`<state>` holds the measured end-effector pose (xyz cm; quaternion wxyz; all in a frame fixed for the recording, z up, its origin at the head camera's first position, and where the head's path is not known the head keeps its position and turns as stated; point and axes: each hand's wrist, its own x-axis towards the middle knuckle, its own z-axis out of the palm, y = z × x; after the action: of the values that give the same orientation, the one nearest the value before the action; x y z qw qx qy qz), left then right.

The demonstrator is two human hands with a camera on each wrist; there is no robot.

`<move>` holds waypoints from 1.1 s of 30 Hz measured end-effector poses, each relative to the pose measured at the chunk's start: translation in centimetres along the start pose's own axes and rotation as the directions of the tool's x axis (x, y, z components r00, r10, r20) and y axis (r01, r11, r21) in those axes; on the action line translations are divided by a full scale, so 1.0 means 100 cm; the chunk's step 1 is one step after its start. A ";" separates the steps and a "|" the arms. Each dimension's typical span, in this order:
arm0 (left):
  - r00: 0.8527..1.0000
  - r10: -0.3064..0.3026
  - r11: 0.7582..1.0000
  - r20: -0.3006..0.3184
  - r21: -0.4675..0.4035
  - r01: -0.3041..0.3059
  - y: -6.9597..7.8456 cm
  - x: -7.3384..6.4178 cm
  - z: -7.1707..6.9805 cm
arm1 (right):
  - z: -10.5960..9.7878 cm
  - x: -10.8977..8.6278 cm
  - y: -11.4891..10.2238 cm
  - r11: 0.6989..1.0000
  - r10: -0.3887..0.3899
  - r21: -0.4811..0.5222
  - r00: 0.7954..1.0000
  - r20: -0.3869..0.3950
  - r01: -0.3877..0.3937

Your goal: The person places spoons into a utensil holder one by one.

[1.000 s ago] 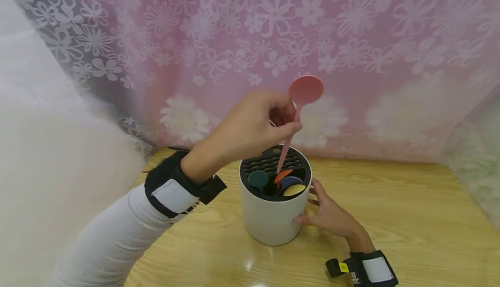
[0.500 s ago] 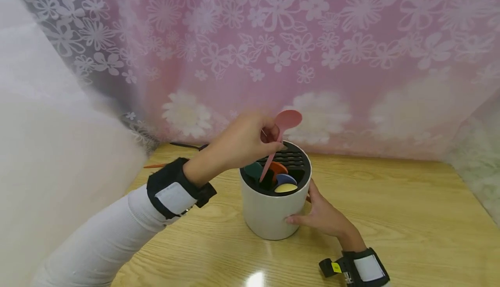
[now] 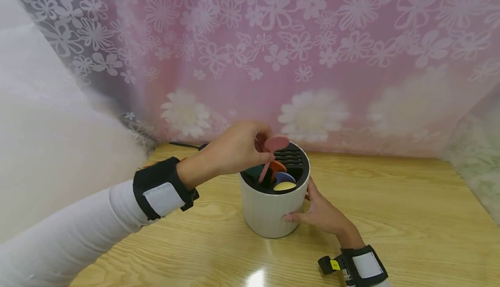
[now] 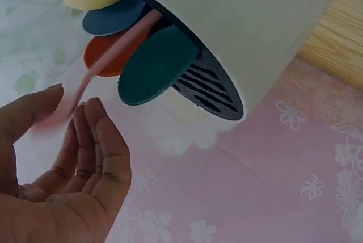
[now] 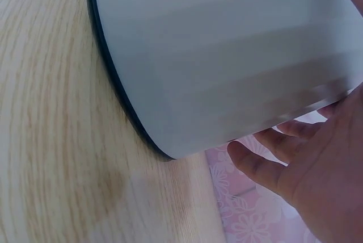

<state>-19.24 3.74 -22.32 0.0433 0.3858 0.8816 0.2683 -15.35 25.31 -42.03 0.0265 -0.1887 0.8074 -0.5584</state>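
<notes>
In the head view my left hand (image 3: 238, 148) pinches a pink spoon (image 3: 277, 143) by its handle, close under the bowl. The handle slants down into a white round utensil holder (image 3: 269, 217) with a black slotted top. Green, orange, blue and yellow heads stick out of that opening; the green one (image 4: 159, 67) shows best in the left wrist view, beside the pink handle. My right hand (image 3: 326, 213) grips the holder's right side, thumb in front and fingers curving behind. The right wrist view shows its fingers (image 5: 255, 166) along the holder's wall.
The holder stands on a wooden table (image 3: 390, 209). Behind hangs a pink flowered curtain (image 3: 250, 52), with white cloth (image 3: 58, 126) at the left. A thin black item (image 3: 185, 145) lies at the back left, and something orange (image 3: 146, 166) is partly hidden by the left arm.
My left hand has come down and leftward, and the pink spoon has sunk lower into the holder's opening. The right hand keeps its grip on the holder.
</notes>
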 end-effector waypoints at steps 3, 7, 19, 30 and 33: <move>1.000 -0.022 0.999 -0.007 0.025 0.022 0.000 -0.001 -0.002 | 0.000 0.002 0.015 1.000 -0.012 -0.004 1.000 -0.003 0.012; 0.998 -0.057 0.996 0.001 0.063 0.057 -0.004 -0.006 -0.005 | 0.005 0.006 0.028 1.000 -0.008 -0.007 1.000 -0.002 0.008; 0.976 -0.200 0.966 0.082 0.184 0.183 -0.086 -0.025 -0.028 | 0.004 0.006 0.029 0.999 0.027 -0.038 0.999 -0.018 -0.028; 0.919 -0.394 0.717 -0.025 0.617 0.325 -0.293 -0.059 0.021 | -0.001 0.003 0.030 1.000 0.013 -0.023 1.000 -0.010 -0.013; 0.923 -0.372 0.695 -0.102 0.629 0.350 -0.317 -0.070 0.031 | 0.000 0.006 0.029 1.000 0.009 -0.018 1.000 0.001 -0.009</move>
<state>-34.31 -17.49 -41.92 -0.0231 0.2014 0.9770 -0.0660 -16.69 26.05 -44.60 0.0278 -0.1853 0.8132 -0.5510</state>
